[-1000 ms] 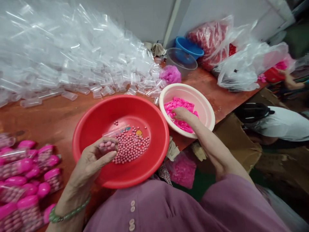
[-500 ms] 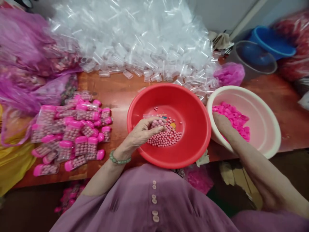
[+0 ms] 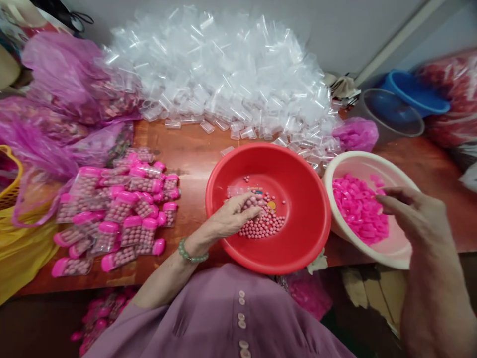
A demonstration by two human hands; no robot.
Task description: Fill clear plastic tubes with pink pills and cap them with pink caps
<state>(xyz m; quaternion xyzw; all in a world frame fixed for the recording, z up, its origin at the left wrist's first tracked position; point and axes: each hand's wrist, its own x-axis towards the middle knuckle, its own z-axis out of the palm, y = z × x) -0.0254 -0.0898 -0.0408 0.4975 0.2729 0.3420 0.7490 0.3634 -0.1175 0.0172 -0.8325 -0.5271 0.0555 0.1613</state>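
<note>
My left hand [image 3: 236, 215] is closed around a small clear plastic container [image 3: 235, 191] with pink beads in it, inside the red basin [image 3: 213, 189]. Loose pink beads [image 3: 263, 226] lie on the basin floor below the fingers. Over the white basin [image 3: 372, 158] on the right, my right hand [image 3: 419, 214] has its fingertips pinched together at a small pink cap [image 3: 379, 192], partly covered by the fingers. Many more pink caps [image 3: 359, 216] are heaped in that basin.
A big heap of clear containers [image 3: 223, 74] fills the back of the table. Bead-filled containers with pink caps [image 3: 121, 206] are piled on the left, beside purple plastic bags [image 3: 67, 79]. A blue basin [image 3: 413, 94] and a clear tub [image 3: 391, 114] stand back right.
My right hand has risen out of the caps and moved right, with a pink cap at its fingertips. My left hand keeps its hold on the container. The view has shifted slightly.
</note>
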